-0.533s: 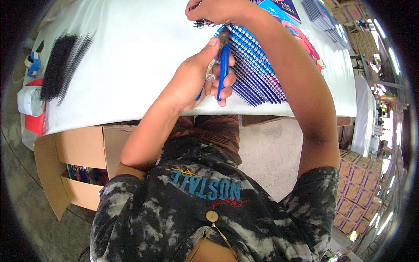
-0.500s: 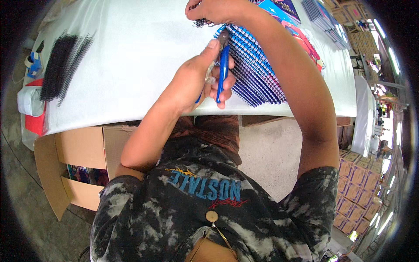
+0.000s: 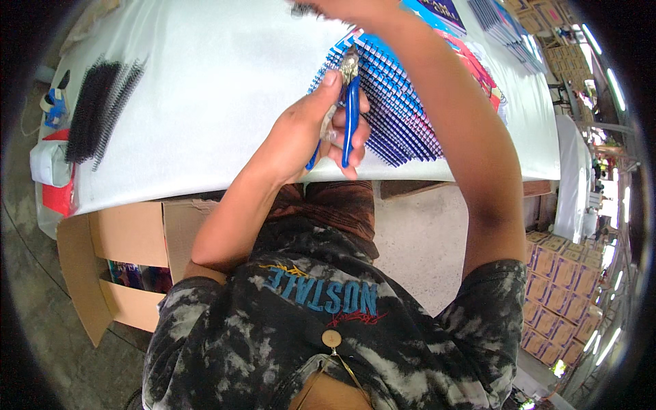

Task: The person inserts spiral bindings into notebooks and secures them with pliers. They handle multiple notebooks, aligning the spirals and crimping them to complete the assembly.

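Head view: your left hand (image 3: 309, 126) has its fingers wrapped around blue-handled pliers (image 3: 352, 116), their tip over the fanned spiral-bound books (image 3: 400, 102) on the white worktop (image 3: 205, 89). Your right hand (image 3: 345, 8) blurs at the top edge beside dark coil bits (image 3: 304, 10); whether its fingers grip, you cannot tell. The step looks like trimming coil ends; next calls for careful jaw alignment. Lower left, an open cardboard box (image 3: 130, 232) holds dark printed items (image 3: 140, 275).

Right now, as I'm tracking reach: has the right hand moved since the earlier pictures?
Yes: the right hand has moved farther from the white table's near edge.
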The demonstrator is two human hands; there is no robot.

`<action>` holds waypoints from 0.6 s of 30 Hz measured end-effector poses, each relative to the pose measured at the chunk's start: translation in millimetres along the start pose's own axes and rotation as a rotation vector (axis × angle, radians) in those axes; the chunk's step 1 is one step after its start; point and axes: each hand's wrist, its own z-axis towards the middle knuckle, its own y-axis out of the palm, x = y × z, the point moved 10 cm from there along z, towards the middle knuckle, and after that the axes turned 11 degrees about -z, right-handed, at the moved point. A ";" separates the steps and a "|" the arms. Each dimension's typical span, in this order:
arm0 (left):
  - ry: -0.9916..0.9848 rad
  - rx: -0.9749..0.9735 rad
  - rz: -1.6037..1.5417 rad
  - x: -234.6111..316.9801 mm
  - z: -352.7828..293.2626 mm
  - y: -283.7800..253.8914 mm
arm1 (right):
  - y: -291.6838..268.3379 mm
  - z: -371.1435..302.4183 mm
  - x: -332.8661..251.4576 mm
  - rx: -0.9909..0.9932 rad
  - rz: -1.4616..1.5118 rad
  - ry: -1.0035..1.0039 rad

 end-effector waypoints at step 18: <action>-0.111 0.192 -0.163 -43.5 -35.5 -45.8 | -236.2 -152.3 217.5 0.586 -0.732 0.314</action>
